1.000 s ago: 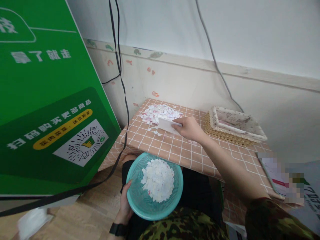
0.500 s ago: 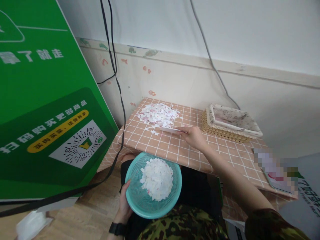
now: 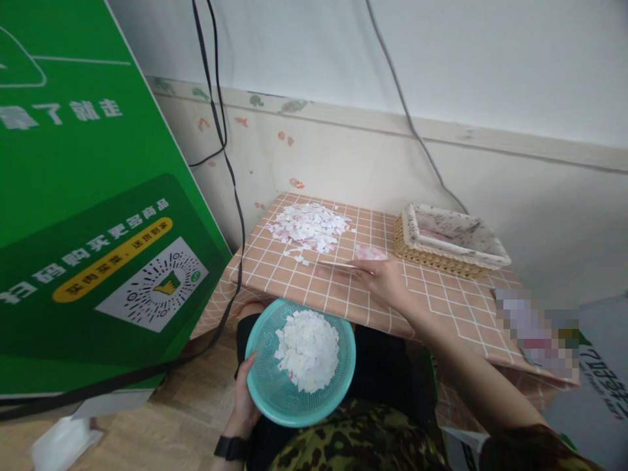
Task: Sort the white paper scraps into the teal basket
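My left hand grips the left rim of a round turquoise plastic colander, which rests on my lap. Inside it lies a heap of small white paper scraps. Over the table my right hand pinches a thin, flat white card, seen nearly edge-on and pointing left. Beyond the card's tip sits a loose pile of cut paper bits, white with some pink. A pink-and-white piece shows just behind my right hand; whether it touches the hand I cannot tell.
The table has a brown checked cloth and stands against the wall. A cloth-lined wicker basket is at its back right. A green printed panel rises at left, with black cables hanging in front. A white plastic bag lies on the floor.
My right hand has moved slightly toward me with the card, away from the paper pile. The pink-and-white piece behind it has come into view. My left hand and the colander stay nearly still.
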A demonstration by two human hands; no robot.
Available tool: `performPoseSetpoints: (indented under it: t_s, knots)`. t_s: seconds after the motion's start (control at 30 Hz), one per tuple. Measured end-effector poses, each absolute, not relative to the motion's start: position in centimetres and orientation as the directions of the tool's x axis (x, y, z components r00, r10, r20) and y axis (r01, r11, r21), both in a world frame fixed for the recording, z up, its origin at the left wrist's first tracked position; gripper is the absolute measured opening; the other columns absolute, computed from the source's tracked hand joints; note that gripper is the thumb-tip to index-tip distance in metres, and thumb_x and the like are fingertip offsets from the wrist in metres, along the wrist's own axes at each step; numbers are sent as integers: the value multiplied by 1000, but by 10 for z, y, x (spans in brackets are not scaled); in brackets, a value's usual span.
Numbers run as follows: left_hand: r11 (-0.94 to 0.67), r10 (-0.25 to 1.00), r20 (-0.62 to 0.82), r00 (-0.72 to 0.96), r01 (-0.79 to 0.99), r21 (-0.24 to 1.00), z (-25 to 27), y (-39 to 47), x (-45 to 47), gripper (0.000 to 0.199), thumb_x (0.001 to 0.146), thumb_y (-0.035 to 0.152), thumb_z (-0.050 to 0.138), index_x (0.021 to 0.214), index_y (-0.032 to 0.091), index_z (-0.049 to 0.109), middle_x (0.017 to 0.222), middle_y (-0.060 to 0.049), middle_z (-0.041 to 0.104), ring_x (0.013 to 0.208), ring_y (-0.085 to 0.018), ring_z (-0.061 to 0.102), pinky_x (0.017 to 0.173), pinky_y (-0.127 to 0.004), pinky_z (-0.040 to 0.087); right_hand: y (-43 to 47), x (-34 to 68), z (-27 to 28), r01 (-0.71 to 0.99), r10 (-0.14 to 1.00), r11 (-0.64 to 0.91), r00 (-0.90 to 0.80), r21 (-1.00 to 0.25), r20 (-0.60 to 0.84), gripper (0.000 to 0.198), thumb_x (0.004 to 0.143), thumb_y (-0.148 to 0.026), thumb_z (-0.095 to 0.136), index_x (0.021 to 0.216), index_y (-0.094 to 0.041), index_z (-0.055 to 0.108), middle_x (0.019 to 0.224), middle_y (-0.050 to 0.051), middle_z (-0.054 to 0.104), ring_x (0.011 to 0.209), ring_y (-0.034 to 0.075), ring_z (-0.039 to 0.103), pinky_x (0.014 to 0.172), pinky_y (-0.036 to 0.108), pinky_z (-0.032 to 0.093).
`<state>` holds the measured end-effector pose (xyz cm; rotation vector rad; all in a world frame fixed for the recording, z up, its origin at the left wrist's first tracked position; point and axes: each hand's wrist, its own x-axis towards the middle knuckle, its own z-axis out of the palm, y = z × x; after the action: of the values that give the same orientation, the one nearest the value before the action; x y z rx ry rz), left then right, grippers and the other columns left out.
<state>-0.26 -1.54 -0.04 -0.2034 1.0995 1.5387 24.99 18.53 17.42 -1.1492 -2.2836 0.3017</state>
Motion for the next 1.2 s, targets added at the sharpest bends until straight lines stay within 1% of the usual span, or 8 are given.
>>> performPoseSetpoints:
  t_s: [0.2, 0.37, 0.43, 0.63, 0.77, 0.9, 1.03, 1.2]
  knots:
    - [124, 675, -668, -313, -845, 521, -4, -16, -4, 19, 65, 27, 67, 79, 15, 71, 73, -6, 74, 66, -24, 68, 76, -39, 51, 153, 252, 169, 693, 788, 609, -473, -385, 394, 29, 87, -18, 49, 107, -24, 68, 97, 5, 72, 78, 20, 69, 71, 31, 53]
    - [120, 675, -661, -327, -836, 535, -4, -15, -3, 21, 66, 27, 67, 82, 14, 71, 75, -6, 74, 69, -24, 68, 78, -39, 50, 114, 220, 157, 515, 520, 845, -729, -145, 446, 42, 87, -10, 42, 127, -18, 55, 124, 8, 60, 111, 22, 58, 92, 37, 50]
    - [103, 693, -638, -335, -830, 548, -2, -14, -1, 23, 66, 28, 67, 84, 15, 71, 77, -6, 75, 72, -25, 68, 79, -40, 51, 105, 204, 151, 484, 467, 873, -789, -65, 399, 41, 89, -11, 40, 127, -16, 55, 124, 9, 60, 111, 24, 59, 89, 38, 51]
    - [138, 681, -660, -317, -829, 542, 1, -13, 1, 17, 66, 26, 67, 79, 16, 71, 74, -5, 74, 69, -24, 68, 78, -40, 51, 112, 208, 141, 650, 609, 759, -698, -24, 376, 42, 87, -9, 38, 125, -13, 55, 121, 14, 61, 105, 26, 62, 77, 38, 54]
    - [123, 697, -651, -302, -843, 523, -7, -12, 0, 15, 67, 26, 68, 78, 16, 71, 72, -4, 74, 66, -21, 67, 75, -35, 51, 132, 241, 149, 819, 771, 573, -527, -30, 358, 41, 85, -13, 43, 123, -16, 58, 102, 13, 70, 78, 21, 68, 63, 28, 49]
    - [117, 710, -642, -289, -851, 512, -11, -13, 0, 14, 68, 26, 68, 78, 16, 70, 72, -5, 74, 66, -20, 67, 73, -33, 52, 154, 268, 163, 929, 881, 349, -283, -118, 379, 35, 89, -28, 42, 112, -20, 66, 70, 8, 72, 55, 19, 63, 52, 26, 39]
    - [140, 718, -646, -258, -857, 497, -10, -13, 0, 17, 69, 27, 67, 80, 15, 70, 73, -6, 74, 66, -22, 68, 73, -37, 53, 167, 275, 175, 886, 902, 225, -31, -407, 430, 33, 86, -33, 47, 105, -21, 70, 75, 6, 72, 62, 20, 63, 55, 27, 39]
    - [132, 707, -651, -277, -852, 506, -6, -11, 1, 17, 69, 25, 67, 80, 14, 71, 75, -7, 75, 67, -22, 68, 73, -37, 53, 167, 246, 183, 747, 900, 368, -138, -554, 413, 32, 86, -35, 48, 104, -21, 71, 82, 4, 72, 65, 18, 62, 57, 27, 39]
